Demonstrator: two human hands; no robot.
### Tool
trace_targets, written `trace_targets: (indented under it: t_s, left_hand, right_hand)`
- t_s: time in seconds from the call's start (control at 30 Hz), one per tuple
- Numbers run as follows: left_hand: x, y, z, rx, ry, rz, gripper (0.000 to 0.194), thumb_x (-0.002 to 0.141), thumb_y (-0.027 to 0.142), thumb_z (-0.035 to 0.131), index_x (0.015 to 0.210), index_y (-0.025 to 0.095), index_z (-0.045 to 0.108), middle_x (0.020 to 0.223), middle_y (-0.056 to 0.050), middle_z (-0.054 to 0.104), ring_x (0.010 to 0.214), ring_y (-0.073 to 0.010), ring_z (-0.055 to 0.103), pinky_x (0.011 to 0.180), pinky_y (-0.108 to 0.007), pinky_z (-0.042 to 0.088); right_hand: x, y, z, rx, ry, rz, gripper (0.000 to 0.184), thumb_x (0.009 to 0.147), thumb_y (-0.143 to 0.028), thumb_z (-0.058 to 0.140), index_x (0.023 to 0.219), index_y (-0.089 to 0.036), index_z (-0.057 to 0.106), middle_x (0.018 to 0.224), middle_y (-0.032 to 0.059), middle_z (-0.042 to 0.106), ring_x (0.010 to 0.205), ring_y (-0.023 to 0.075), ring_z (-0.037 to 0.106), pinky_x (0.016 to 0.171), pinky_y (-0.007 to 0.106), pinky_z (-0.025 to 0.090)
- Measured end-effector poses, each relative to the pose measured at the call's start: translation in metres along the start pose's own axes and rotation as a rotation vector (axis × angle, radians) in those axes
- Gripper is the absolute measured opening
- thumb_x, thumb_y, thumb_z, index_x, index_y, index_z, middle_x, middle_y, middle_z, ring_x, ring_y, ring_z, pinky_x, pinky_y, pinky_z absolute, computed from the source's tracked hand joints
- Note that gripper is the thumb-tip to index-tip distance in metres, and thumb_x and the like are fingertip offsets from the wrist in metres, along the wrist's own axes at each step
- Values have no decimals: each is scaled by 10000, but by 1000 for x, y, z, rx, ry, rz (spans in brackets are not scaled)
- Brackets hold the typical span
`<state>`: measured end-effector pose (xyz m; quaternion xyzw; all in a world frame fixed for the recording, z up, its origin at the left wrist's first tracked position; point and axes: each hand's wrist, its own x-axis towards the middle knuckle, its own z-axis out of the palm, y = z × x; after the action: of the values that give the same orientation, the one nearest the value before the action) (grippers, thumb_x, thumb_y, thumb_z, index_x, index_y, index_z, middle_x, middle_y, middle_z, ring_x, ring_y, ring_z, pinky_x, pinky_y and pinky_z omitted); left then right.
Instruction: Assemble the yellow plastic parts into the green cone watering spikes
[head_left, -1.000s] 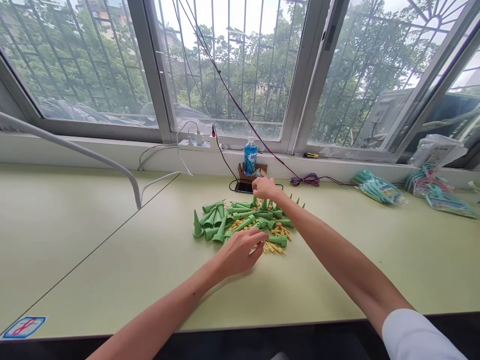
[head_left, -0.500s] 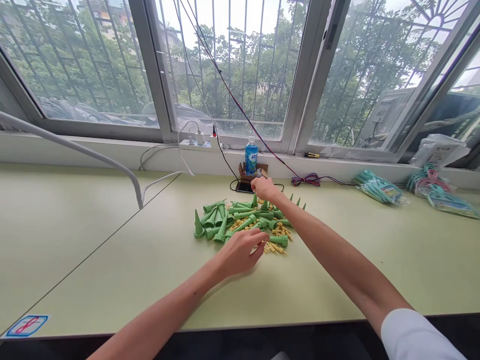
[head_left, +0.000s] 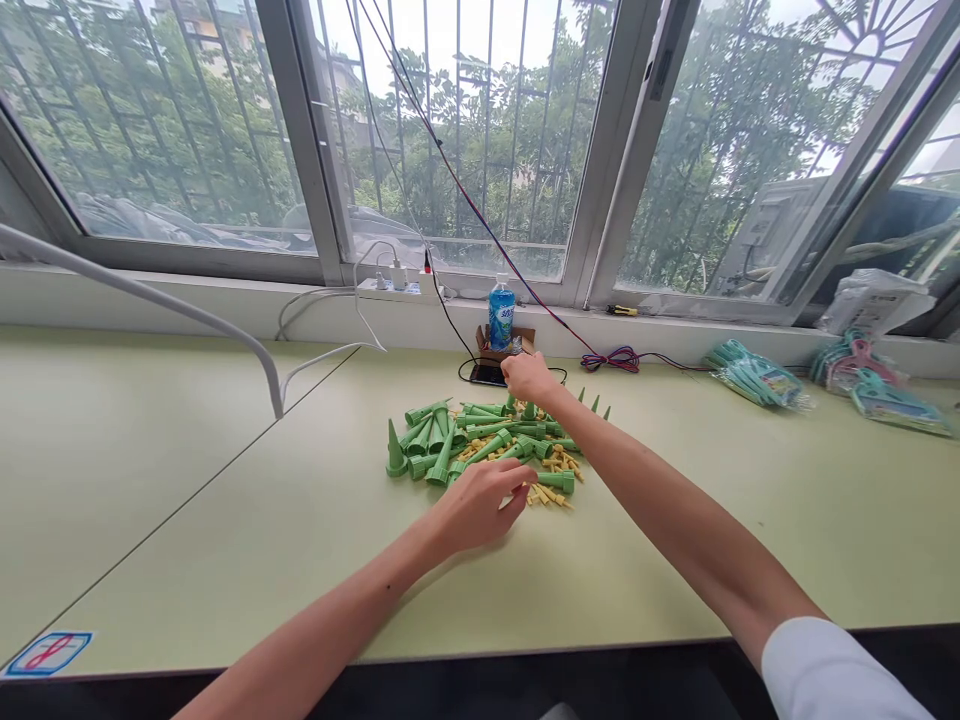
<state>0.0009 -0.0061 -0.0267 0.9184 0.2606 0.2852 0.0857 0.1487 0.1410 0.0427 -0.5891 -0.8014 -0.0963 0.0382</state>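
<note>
My left hand point(head_left: 487, 497) rests at the near edge of a pile, its fingers loosely bent and the thumb a little apart. Its fingertips are at the narrow end of a green plastic spike point(head_left: 556, 482), touching or just over it. Beyond the pile's middle, my right hand point(head_left: 529, 377) is closed with its fingers pointing down. What it holds, if anything, is hidden; green spike parts show just below. The green cone-shaped spikes point(head_left: 442, 455) lie heaped with small yellow plastic pieces point(head_left: 553, 496). One spike point(head_left: 395, 450) stands upright at the left, and several tips rise at the right rear.
Behind the pile are a phone point(head_left: 487, 375), a small cardboard box point(head_left: 525, 338) and a blue liquid bottle point(head_left: 502, 315). Bundled wire point(head_left: 611, 359) and bagged turquoise items point(head_left: 757, 375) lie right. A thick white cable point(head_left: 255, 350) crosses the left. Windows stand behind the table point(head_left: 637, 580).
Both hands and the pile look the same as before. Only a very slight shift of the whole view shows.
</note>
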Motion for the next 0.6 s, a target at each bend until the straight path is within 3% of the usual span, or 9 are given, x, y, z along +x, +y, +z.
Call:
trace_targets:
  t_s: [0.1,0.2,0.3,0.43,0.6]
  left_hand:
    - [0,0,0,3,3,1,206,903,116,433,890,193,623,749,-15,613,612,-131,499,589,-241,353]
    - [0,1,0,16,-2,-8,200,891,111,442,866,191,623,733,-17,612,622,-136,514,592,-243,359]
    - [-1,1,-1,21,-4,-16,194,882,105,446,847,189,618,727,-16,610,629,-137,523,602,-245,371]
    - [-1,1,-1,16,4,-5,185,873,102,452,826,189,608,716,-14,603,618,-134,519,588,-247,371]
    - [0,1,-1,14,8,4,186,867,104,452,817,191,609,695,-13,593,597,-133,516,571,-246,367]
  right_hand:
    - [-6,-11,0,-16,91,-51,250,933,-129,437,1083,-106,637,1107,203,629,1091,305,540,957,435,298]
    - [-10,-27,4,-10,101,-157,297,940,-84,392,1110,-129,631,1139,176,624,1136,273,521,984,386,302]
    - [-8,-41,12,7,21,-225,277,924,-64,435,1074,-141,654,1124,157,644,1079,244,578,861,307,398]
    - [2,-47,22,31,-103,-207,247,892,-50,518,1054,-153,674,1083,152,671,943,227,662,725,265,449]
    - [10,-44,31,60,-174,-174,370,850,-64,611,1203,-175,626,1182,172,643,974,235,679,729,260,482]
